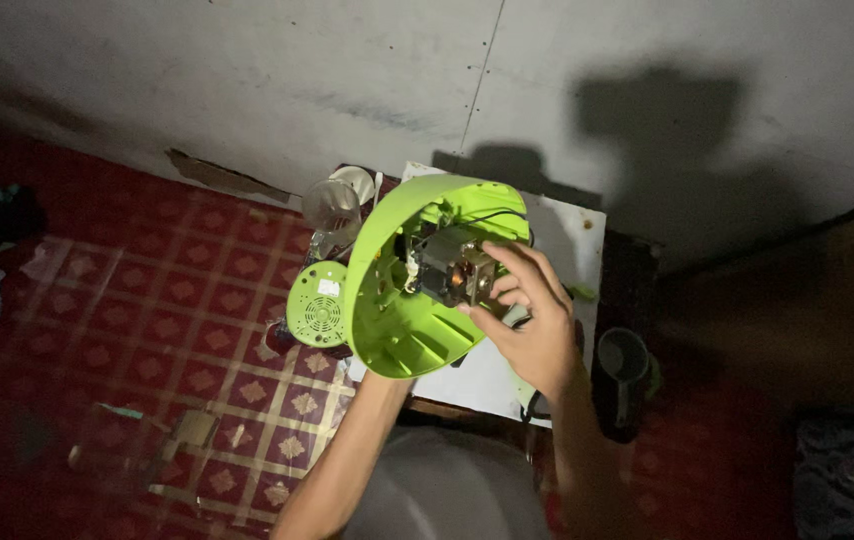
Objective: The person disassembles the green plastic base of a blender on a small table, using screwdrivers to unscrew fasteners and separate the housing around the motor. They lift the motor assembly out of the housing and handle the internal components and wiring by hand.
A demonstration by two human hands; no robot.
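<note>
A lime green appliance housing (pixel 394 290) is held up with its open underside facing me, showing a metal motor (pixel 450 272) with copper windings and black wires inside. My right hand (pixel 532 320) reaches into the housing, its fingers touching the motor. My left arm rises from below behind the shell; my left hand is hidden behind the housing and seems to support it. A round green base cover (pixel 318 303) with vent slots lies just left of the housing.
A white board (pixel 579 232) lies on a small dark table beneath the housing. A clear jar (pixel 333 205) stands at the back left, a dark cup (pixel 623 358) at the right. The floor has a red patterned mat (pixel 162 300). A grey wall is behind.
</note>
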